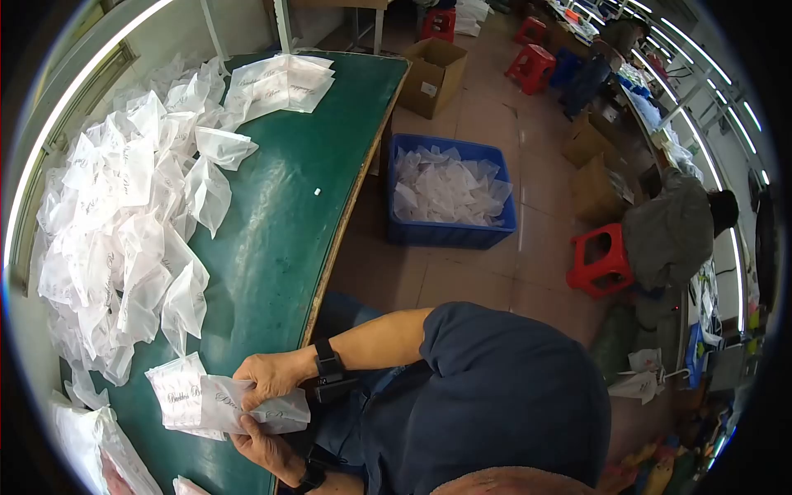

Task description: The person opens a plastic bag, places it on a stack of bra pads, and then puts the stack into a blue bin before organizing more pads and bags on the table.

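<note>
At the edge of the green table, my right hand (272, 378) grips a translucent white printed bag (221, 403), its thumb and fingers closed on the upper edge. My left hand (266, 452) pinches the bag's lower edge from the other side. Beneath the bag's far end lies a small stack of similar printed bags (175, 394) on the table, partly covered by it. A large heap of loose, crumpled printed bags (124, 223) rises beyond my hands along the wall side.
Flat bags (285, 82) lie at the table's (280, 198) far end. A plastic-wrapped bundle (115, 454) sits in the near corner. A blue bin (450, 237) of bags and a cardboard box (433, 78) stand on the floor. Red stools (600, 260) and a seated person (672, 227) are behind.
</note>
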Demonstrator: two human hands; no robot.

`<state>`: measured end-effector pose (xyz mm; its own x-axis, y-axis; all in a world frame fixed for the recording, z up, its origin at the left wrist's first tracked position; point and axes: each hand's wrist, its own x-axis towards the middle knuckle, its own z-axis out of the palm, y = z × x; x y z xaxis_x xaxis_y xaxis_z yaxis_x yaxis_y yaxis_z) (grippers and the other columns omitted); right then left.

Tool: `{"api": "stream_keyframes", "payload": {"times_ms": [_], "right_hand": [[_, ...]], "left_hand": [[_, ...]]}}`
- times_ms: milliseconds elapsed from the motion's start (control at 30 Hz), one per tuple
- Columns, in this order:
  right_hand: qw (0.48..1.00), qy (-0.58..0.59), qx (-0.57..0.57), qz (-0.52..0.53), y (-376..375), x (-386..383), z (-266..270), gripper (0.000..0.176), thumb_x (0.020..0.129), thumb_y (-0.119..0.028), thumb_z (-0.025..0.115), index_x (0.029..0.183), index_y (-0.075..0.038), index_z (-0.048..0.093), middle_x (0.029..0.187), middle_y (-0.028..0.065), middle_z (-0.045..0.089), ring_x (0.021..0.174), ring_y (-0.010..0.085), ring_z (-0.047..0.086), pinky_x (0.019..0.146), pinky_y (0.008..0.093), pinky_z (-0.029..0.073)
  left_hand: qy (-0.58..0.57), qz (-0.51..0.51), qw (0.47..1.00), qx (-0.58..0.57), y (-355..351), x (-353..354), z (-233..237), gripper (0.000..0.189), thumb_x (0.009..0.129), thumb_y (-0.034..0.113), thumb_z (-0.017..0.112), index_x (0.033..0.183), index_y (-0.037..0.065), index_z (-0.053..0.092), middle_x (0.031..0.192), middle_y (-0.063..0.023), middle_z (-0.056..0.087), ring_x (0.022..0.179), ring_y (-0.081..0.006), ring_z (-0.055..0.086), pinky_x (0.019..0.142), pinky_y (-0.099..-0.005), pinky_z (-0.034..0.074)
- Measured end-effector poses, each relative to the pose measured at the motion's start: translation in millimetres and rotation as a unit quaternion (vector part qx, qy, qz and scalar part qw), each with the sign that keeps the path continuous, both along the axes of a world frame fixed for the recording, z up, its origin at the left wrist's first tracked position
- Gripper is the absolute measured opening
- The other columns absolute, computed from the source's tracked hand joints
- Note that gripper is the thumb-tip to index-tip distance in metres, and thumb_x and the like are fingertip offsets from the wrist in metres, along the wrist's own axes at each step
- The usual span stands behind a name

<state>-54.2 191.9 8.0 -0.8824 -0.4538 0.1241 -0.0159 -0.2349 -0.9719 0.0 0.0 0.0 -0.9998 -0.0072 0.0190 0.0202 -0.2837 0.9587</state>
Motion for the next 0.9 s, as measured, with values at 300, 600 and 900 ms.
{"api": "stream_keyframes", "payload": {"times_ms": [300,600,900], "right_hand": [[0.995,0.066,0.060,-0.040,1,4,-7,0.034,0.085,-0.027,0.082,0.090,0.003,0.066,0.080,0.0116,0.069,0.074,0.0120,0.060,0.064,0.0330,0.049],[0.996,-0.002,0.046,-0.073,8,2,9,0.021,0.093,-0.018,0.078,0.102,-0.001,0.070,0.090,-0.0003,0.070,0.081,0.0054,0.060,0.070,0.0251,0.051],[0.997,0.045,0.042,-0.037,3,14,14,0.028,0.094,-0.026,0.077,0.101,0.000,0.069,0.083,0.0015,0.066,0.078,0.0077,0.058,0.067,0.0274,0.050]], "left_hand": [[-0.038,0.037,0.999,0.003,-6,-2,-18,0.037,0.102,0.016,0.064,0.130,-0.005,0.053,0.119,-0.0126,0.064,0.103,-0.0177,0.062,0.092,-0.0307,0.051],[0.162,0.156,0.902,-0.370,30,7,40,0.034,0.095,0.007,0.069,0.127,0.001,0.061,0.116,-0.0076,0.057,0.087,-0.0134,0.052,0.077,-0.0258,0.045],[0.139,0.091,0.954,-0.250,26,5,27,0.026,0.100,0.015,0.066,0.120,-0.001,0.067,0.110,-0.0083,0.061,0.089,-0.0114,0.056,0.075,-0.0252,0.047]]}}
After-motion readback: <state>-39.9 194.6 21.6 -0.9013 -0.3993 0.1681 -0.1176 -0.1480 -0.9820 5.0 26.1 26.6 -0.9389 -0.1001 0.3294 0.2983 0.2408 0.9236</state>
